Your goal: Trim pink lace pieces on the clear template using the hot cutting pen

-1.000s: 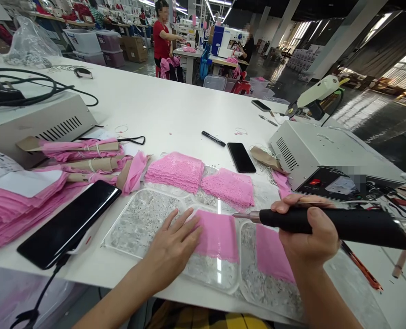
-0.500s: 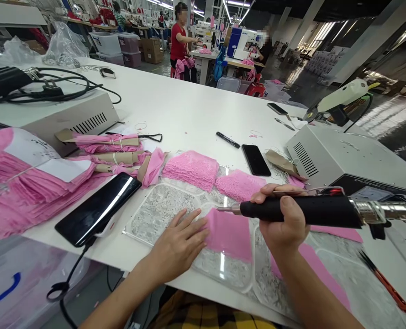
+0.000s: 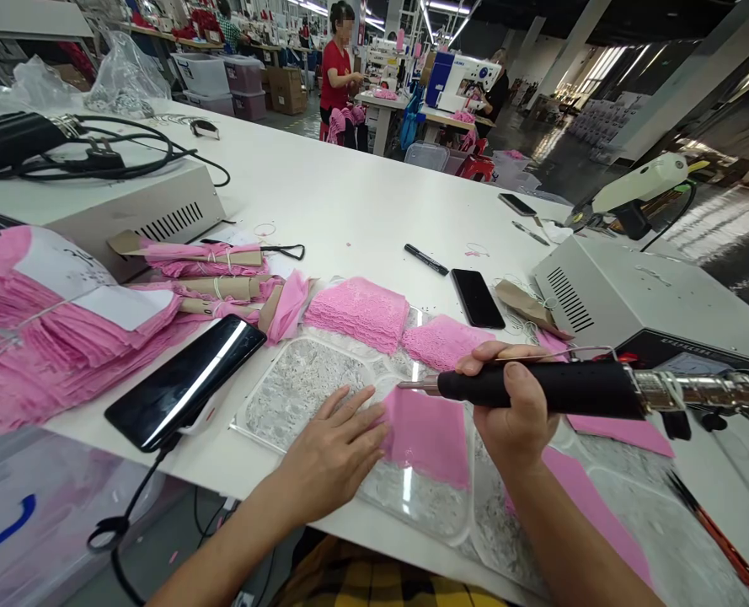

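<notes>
Left hand (image 3: pixel 333 451): lower centre, fingers spread, pressed flat on the left edge of the pink fabric piece (image 3: pixel 425 434).
Fabric piece: lying on the clear plate (image 3: pixel 412 506).
Right hand (image 3: pixel 514 403): fist closed around the black-handled tool (image 3: pixel 542 389).
Tool: centre right, long axis horizontal, metal tip pointing left, above the fabric.

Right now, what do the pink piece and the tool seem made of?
Pink piece: probably thin fabric, matte; it lies limp, touched by the left hand. Tool: matte black rubber or plastic body, likely; tip and collar shine like metal.
</notes>
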### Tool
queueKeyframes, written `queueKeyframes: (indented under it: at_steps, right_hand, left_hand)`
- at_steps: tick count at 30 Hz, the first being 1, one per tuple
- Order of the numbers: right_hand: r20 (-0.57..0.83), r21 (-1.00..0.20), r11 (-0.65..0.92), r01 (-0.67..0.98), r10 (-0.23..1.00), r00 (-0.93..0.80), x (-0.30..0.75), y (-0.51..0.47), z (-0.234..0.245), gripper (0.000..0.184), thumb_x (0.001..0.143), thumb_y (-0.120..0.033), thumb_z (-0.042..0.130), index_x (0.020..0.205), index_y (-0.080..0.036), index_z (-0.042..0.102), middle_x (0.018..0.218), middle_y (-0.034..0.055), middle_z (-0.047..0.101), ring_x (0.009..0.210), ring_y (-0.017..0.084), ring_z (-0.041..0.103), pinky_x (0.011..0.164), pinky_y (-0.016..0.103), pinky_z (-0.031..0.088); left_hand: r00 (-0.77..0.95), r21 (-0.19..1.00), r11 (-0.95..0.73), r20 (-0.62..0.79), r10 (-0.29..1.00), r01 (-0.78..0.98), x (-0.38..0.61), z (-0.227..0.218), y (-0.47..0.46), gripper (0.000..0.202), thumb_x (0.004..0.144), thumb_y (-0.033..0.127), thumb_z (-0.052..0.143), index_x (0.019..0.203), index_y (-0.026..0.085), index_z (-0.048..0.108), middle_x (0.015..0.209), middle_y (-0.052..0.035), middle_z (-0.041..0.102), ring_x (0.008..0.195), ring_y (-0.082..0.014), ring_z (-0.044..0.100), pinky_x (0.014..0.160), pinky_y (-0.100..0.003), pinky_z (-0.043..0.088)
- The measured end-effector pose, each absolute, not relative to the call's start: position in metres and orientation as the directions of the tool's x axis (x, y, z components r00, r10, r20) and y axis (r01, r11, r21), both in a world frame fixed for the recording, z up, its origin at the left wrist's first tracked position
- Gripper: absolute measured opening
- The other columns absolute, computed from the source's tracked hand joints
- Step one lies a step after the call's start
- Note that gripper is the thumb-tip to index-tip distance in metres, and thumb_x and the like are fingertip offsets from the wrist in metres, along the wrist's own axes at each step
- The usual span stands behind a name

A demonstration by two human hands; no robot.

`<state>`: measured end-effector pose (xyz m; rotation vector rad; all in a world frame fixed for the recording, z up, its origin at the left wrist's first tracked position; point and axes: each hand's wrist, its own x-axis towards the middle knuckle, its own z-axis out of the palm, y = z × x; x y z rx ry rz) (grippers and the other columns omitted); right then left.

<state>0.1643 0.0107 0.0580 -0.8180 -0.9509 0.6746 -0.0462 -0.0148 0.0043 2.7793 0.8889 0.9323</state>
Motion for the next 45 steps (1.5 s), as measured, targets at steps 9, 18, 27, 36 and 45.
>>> queueKeyframes:
  at_steps: [9, 18, 27, 36, 45]
  right_hand:
    - [0.414, -0.830, 0.521, -0.197, 0.813, 0.409, 0.163, 0.006, 0.063, 0.007, 0.074, -0.026, 0.061, 0.076, -0.020, 0.058, 0.074, -0.0015, 0.062, 0.056, 0.012, 0.058, 0.056, 0.032, 0.052]
    - [0.412, -0.840, 0.501, -0.205, 0.837, 0.360, 0.158, 0.004, 0.064, 0.006, 0.074, -0.025, 0.060, 0.075, -0.020, 0.058, 0.073, -0.0012, 0.062, 0.056, 0.012, 0.058, 0.055, 0.032, 0.053]
    - [0.366, -0.866, 0.461, -0.192, 0.848, 0.384, 0.156, 0.002, 0.063, 0.009, 0.072, -0.027, 0.062, 0.072, -0.020, 0.057, 0.072, -0.0014, 0.060, 0.055, 0.012, 0.057, 0.057, 0.035, 0.054]
    - [0.319, -0.867, 0.424, -0.263, 0.876, 0.362, 0.152, -0.003, 0.064, 0.011, 0.070, -0.028, 0.062, 0.074, -0.021, 0.056, 0.072, -0.0020, 0.059, 0.054, 0.012, 0.055, 0.055, 0.032, 0.053]
    - [0.338, -0.873, 0.424, -0.243, 0.883, 0.327, 0.146, -0.006, 0.062, 0.011, 0.072, -0.029, 0.062, 0.076, -0.022, 0.055, 0.073, -0.0020, 0.060, 0.054, 0.011, 0.056, 0.056, 0.033, 0.052]
  left_hand:
    - [0.616, 0.254, -0.831, 0.573, 0.541, 0.495, -0.056, 0.009, -0.024, 0.022, 0.095, 0.016, 0.052, 0.113, 0.014, 0.064, 0.121, -0.0089, 0.067, 0.128, -0.0276, 0.051, 0.107, -0.048, 0.044]
    - [0.606, 0.316, -0.814, 0.549, 0.576, 0.487, -0.083, 0.009, -0.041, 0.030, 0.093, 0.010, 0.049, 0.121, 0.014, 0.060, 0.125, -0.0112, 0.064, 0.134, -0.0259, 0.046, 0.105, -0.045, 0.047]
    - [0.623, 0.303, -0.799, 0.506, 0.596, 0.519, -0.080, 0.008, -0.040, 0.030, 0.094, 0.013, 0.050, 0.122, 0.017, 0.061, 0.125, -0.0090, 0.065, 0.132, -0.0257, 0.048, 0.106, -0.047, 0.045]
    - [0.632, 0.293, -0.807, 0.507, 0.586, 0.513, -0.081, 0.007, -0.043, 0.030, 0.094, 0.011, 0.047, 0.121, 0.016, 0.061, 0.129, -0.0088, 0.063, 0.135, -0.0265, 0.044, 0.108, -0.047, 0.043]
    - [0.638, 0.299, -0.803, 0.492, 0.593, 0.516, -0.080, 0.007, -0.043, 0.028, 0.093, 0.013, 0.050, 0.118, 0.017, 0.062, 0.128, -0.0079, 0.064, 0.134, -0.0263, 0.046, 0.109, -0.047, 0.042]
